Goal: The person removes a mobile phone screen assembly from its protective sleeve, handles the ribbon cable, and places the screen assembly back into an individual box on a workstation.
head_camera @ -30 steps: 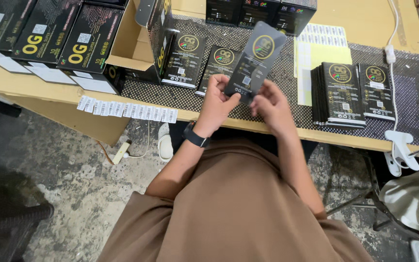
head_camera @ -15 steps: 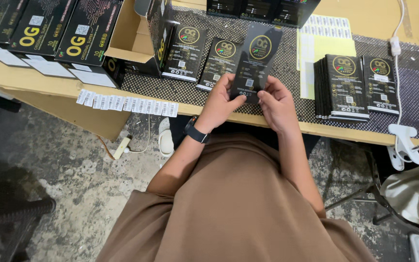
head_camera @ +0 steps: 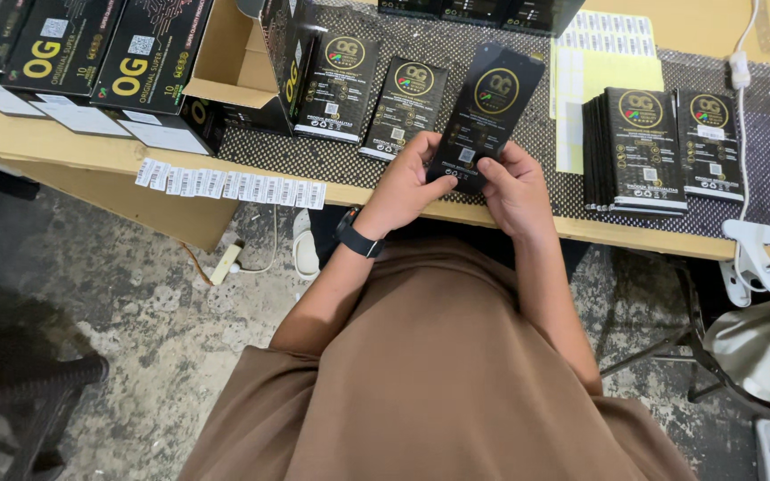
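Both hands, left hand (head_camera: 403, 183) and right hand (head_camera: 514, 187), grip the black packet (head_camera: 487, 111) between them.

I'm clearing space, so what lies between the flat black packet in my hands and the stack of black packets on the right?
In the head view, a yellow label backing sheet on the black mesh mat.

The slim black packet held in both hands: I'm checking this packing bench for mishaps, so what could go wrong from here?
1. The slim black packet with a gold round emblem is pinched only at its lower end by the left hand and right hand; it might slip or bend.
2. The strip of small white labels overhangs the wooden table edge; it could get brushed off.
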